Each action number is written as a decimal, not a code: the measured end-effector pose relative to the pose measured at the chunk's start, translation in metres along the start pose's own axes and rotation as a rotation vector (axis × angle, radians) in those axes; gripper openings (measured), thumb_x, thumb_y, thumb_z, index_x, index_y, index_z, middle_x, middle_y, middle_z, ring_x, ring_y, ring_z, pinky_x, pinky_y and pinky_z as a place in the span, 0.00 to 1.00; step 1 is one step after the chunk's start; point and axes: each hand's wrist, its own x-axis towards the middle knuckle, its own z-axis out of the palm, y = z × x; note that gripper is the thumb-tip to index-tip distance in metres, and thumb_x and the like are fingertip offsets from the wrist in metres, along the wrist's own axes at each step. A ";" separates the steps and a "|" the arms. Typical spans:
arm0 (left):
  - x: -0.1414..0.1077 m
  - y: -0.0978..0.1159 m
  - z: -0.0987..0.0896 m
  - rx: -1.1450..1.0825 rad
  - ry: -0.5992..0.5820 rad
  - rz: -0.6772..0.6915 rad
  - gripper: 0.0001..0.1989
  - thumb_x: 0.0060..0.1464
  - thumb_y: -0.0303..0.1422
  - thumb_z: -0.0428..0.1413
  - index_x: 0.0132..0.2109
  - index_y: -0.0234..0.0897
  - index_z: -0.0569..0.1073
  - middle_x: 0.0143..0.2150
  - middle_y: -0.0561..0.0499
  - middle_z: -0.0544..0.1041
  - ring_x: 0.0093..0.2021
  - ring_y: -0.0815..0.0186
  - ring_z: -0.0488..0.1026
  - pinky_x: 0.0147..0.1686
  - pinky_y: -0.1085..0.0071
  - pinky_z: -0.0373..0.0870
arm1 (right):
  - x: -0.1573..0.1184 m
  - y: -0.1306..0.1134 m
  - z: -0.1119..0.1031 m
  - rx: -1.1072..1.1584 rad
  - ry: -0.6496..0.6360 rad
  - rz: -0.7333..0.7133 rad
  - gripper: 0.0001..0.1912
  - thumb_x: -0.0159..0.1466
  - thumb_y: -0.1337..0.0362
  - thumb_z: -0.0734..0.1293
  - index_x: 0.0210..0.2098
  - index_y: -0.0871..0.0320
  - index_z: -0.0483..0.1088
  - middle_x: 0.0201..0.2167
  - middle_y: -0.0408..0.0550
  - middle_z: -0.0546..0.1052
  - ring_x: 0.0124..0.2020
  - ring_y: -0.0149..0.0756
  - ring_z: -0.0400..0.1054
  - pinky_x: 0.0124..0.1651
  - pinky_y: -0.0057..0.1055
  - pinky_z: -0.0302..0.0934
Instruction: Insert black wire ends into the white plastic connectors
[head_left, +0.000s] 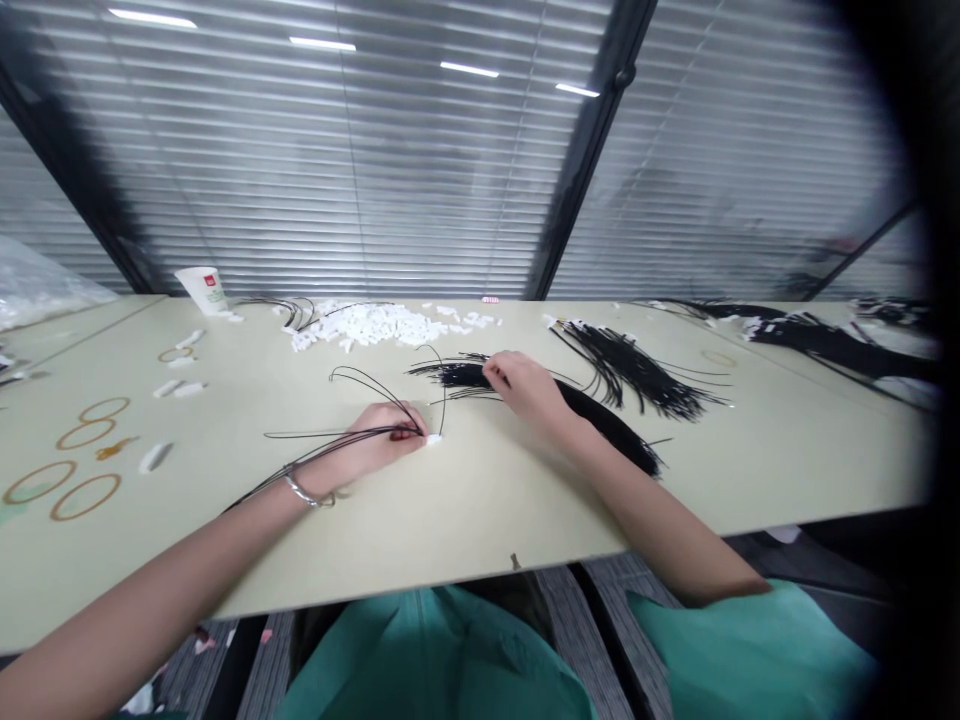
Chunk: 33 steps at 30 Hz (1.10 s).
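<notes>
Two grips in play over the pale worktop (480, 510)! Left grip (375, 452) first: pinched on a few thin black wires (337, 443), left of centre, with a small white connector (434, 439) right at the fingertips, low over the surface. A spray of loose strands toward the far side, tips curling, and a trailing length back along the wrist, past a silver bracelet (300, 491). Across now to the right grip (525, 385): curled, poised at the left part of a thick wire bundle (619, 432). Closed on a strand, or merely resting there? Impossible to tell from this angle. Out from under the wrist, on toward the near right, the bundle's long dark tail. Farther right and a touch farther back, a second bundle (645, 370), slanted. Along the far side, a broad heap of white pieces (382, 325), with stragglers about the edges. Far left, a paper cup (202, 290); nearer on that side, some brownish loops (118, 487). Far right, more dark wiring (840, 340). Behind everything, pale slatted blinds (360, 150).
</notes>
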 end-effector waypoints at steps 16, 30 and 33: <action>-0.001 0.003 0.000 -0.017 0.016 -0.036 0.11 0.52 0.36 0.53 0.38 0.33 0.75 0.38 0.49 0.74 0.35 0.72 0.71 0.35 0.80 0.69 | 0.011 0.045 -0.060 1.642 0.741 0.510 0.11 0.64 0.74 0.61 0.44 0.59 0.58 0.35 0.42 0.64 0.27 0.17 0.61 0.26 0.10 0.60; -0.001 0.000 0.002 -0.038 0.015 -0.071 0.10 0.52 0.35 0.53 0.39 0.34 0.74 0.38 0.50 0.73 0.35 0.73 0.70 0.36 0.80 0.69 | 0.012 0.023 -0.043 1.384 0.105 0.511 0.18 0.73 0.56 0.47 0.54 0.52 0.59 0.54 0.46 0.59 0.43 0.26 0.63 0.40 0.22 0.65; -0.001 -0.002 0.002 -0.021 0.022 -0.053 0.11 0.52 0.36 0.53 0.38 0.34 0.74 0.38 0.50 0.73 0.35 0.73 0.70 0.36 0.80 0.68 | 0.010 0.001 -0.036 1.364 0.010 0.498 0.21 0.71 0.48 0.49 0.55 0.51 0.58 0.50 0.46 0.62 0.36 0.26 0.64 0.32 0.19 0.64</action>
